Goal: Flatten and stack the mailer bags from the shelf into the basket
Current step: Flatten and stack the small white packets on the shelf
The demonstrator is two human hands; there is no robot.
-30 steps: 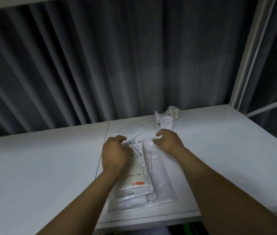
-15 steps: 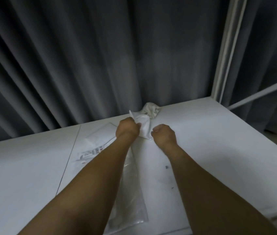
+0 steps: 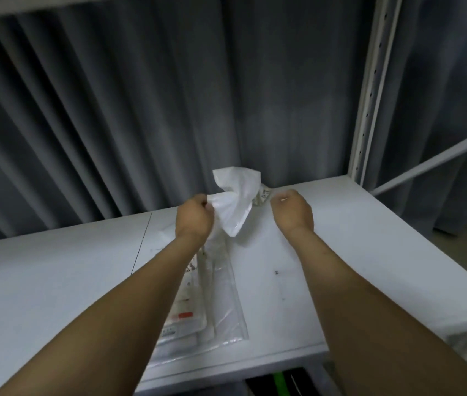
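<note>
Head view, going big to small. Grey pleated curtain [image 3: 112,124] fills the whole back. Below it is the white shelf [image 3: 369,252], with the rack's upright post [image 3: 369,95] standing at its far right corner. A flat pile of mailers [image 3: 220,304] lies on the shelf with its long axis running away from the person, partly under the left forearm and reaching almost to the front edge.

The one being worked on is the crumpled white mailer bag [image 3: 238,198]. It's lifted clear of the shelf, just past the far end of the pile. The left hand [image 3: 195,221] has its fingers bunched tight around the bag's left side, so the loose part flares up and to the right. The right hand [image 3: 293,211] hangs near that free side, not touching it, fingers curled in with nothing showing in them. A second scrunched bag [image 3: 263,194] sits against the curtain behind the held one, between the two hands.

So the loose edge points straight at the right hand, and I'd guess that hand grabs it next so the bag can be pulled out flat. There's bare shelf to the right of the pile and in front of the right hand for smoothing it. I can't make out the basket from here.
</note>
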